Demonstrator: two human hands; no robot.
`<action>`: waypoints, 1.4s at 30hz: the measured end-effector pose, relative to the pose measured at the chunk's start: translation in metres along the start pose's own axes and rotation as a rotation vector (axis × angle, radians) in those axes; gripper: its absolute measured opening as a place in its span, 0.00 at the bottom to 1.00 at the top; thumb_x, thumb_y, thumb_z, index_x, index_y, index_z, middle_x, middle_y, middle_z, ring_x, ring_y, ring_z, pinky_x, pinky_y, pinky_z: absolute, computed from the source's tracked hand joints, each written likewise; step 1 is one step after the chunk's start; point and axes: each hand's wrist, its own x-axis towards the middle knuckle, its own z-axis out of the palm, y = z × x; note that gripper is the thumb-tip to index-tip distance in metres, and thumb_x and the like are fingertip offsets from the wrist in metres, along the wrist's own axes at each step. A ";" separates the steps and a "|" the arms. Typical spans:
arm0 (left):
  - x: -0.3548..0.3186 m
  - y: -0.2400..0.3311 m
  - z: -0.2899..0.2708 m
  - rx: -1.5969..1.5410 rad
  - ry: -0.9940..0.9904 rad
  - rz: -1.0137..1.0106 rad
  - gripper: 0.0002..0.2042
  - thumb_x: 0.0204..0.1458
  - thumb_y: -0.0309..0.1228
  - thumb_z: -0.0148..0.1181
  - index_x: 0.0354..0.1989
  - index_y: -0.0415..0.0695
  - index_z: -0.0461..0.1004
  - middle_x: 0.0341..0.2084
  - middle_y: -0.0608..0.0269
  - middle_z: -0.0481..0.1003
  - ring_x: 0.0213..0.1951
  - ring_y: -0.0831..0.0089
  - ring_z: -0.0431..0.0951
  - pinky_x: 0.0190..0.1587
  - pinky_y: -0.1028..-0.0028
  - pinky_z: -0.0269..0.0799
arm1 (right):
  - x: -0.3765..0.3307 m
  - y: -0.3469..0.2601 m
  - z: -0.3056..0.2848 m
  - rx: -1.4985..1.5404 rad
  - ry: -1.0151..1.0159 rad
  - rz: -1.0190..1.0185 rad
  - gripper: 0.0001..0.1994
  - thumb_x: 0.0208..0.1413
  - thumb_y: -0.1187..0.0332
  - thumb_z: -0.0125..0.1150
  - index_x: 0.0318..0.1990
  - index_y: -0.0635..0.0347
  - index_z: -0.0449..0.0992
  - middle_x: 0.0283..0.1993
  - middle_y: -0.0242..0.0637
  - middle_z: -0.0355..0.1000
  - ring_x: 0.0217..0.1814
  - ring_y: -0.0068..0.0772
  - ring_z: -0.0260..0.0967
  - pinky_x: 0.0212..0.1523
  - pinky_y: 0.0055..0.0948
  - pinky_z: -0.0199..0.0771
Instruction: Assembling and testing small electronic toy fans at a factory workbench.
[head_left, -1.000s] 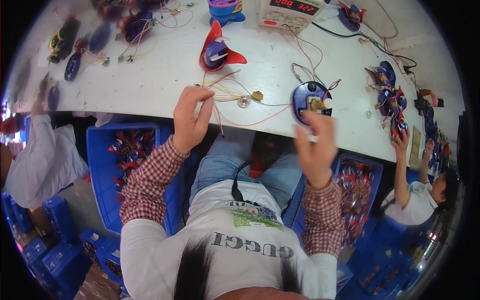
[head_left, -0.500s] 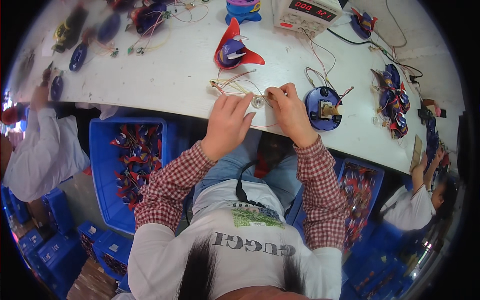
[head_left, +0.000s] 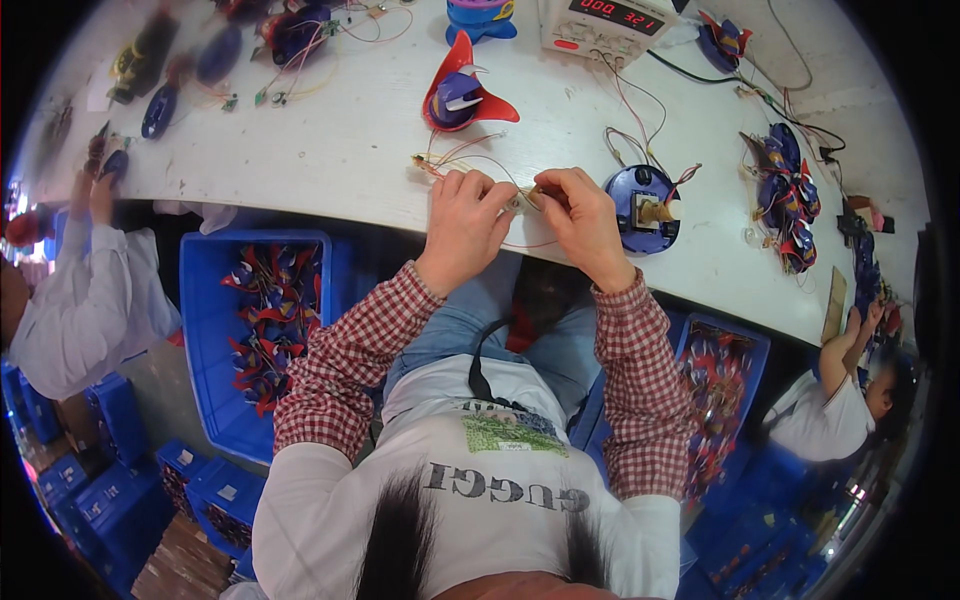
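Close together over the table's near edge, both hands work on a small pale round part (head_left: 516, 202) with thin wires. My left hand (head_left: 462, 228) is closed, thumb and fingertips pinching the round part at its left side. My right hand (head_left: 580, 222) pinches at its right side, where a thin wire meets the fingertips; the exact grip is partly hidden. Several loose wires (head_left: 465, 155) run from a small connector to the hands. Beyond them stands a red and purple toy piece (head_left: 456, 98) with white horn-like points. Right of my right hand lies a dark blue round housing (head_left: 630, 190) with a tan part inside.
A white power supply (head_left: 600, 40) with a red display stands at the back, its leads reaching the housing. More toy pieces (head_left: 785, 190) lie at the right. Blue bins (head_left: 195, 340) of toy parts stand below the table edge. People sit at the far left and right.
My left hand has moved slightly right and its fingers have closed in on the round part. My right hand stays nearly in place. The person at far left has raised a hand onto a dark piece.
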 end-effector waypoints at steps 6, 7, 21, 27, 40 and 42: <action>-0.003 0.005 0.003 0.026 0.036 0.012 0.11 0.46 0.30 0.61 0.40 0.49 0.73 0.33 0.64 0.68 0.37 0.67 0.64 0.45 0.69 0.57 | -0.005 0.004 0.005 0.169 0.010 0.105 0.10 0.50 0.79 0.57 0.41 0.65 0.73 0.38 0.38 0.70 0.33 0.29 0.68 0.34 0.21 0.69; -0.003 0.006 0.004 0.037 0.035 0.009 0.11 0.46 0.31 0.61 0.40 0.49 0.73 0.33 0.64 0.68 0.37 0.67 0.64 0.44 0.69 0.57 | -0.006 0.004 0.005 0.230 0.007 0.128 0.10 0.50 0.79 0.58 0.42 0.65 0.73 0.39 0.37 0.71 0.34 0.28 0.68 0.35 0.20 0.69; -0.013 0.011 -0.024 -0.193 0.189 -0.034 0.14 0.48 0.24 0.59 0.45 0.43 0.71 0.34 0.62 0.71 0.33 0.71 0.67 0.42 0.73 0.61 | -0.024 -0.002 0.002 0.281 0.070 -0.057 0.12 0.50 0.80 0.59 0.44 0.65 0.74 0.39 0.36 0.69 0.34 0.24 0.66 0.34 0.18 0.67; -0.019 0.011 -0.040 -1.029 0.085 -0.461 0.13 0.51 0.19 0.56 0.47 0.39 0.71 0.35 0.60 0.70 0.32 0.74 0.70 0.40 0.78 0.68 | -0.026 -0.013 0.013 0.424 0.064 0.022 0.11 0.53 0.78 0.58 0.45 0.66 0.72 0.39 0.37 0.69 0.32 0.23 0.66 0.34 0.17 0.68; -0.024 0.010 -0.032 -1.182 0.037 -0.508 0.15 0.51 0.17 0.52 0.48 0.37 0.71 0.36 0.59 0.70 0.34 0.74 0.73 0.40 0.80 0.73 | -0.021 -0.038 0.020 0.787 -0.107 0.493 0.10 0.55 0.75 0.59 0.43 0.63 0.69 0.31 0.32 0.68 0.28 0.17 0.63 0.29 0.14 0.67; -0.026 0.012 -0.034 -1.119 -0.001 -0.461 0.16 0.52 0.17 0.52 0.51 0.36 0.69 0.38 0.58 0.69 0.35 0.74 0.72 0.40 0.81 0.71 | -0.020 -0.038 0.023 0.742 -0.060 0.489 0.09 0.54 0.74 0.60 0.42 0.64 0.70 0.30 0.31 0.68 0.27 0.16 0.62 0.28 0.13 0.65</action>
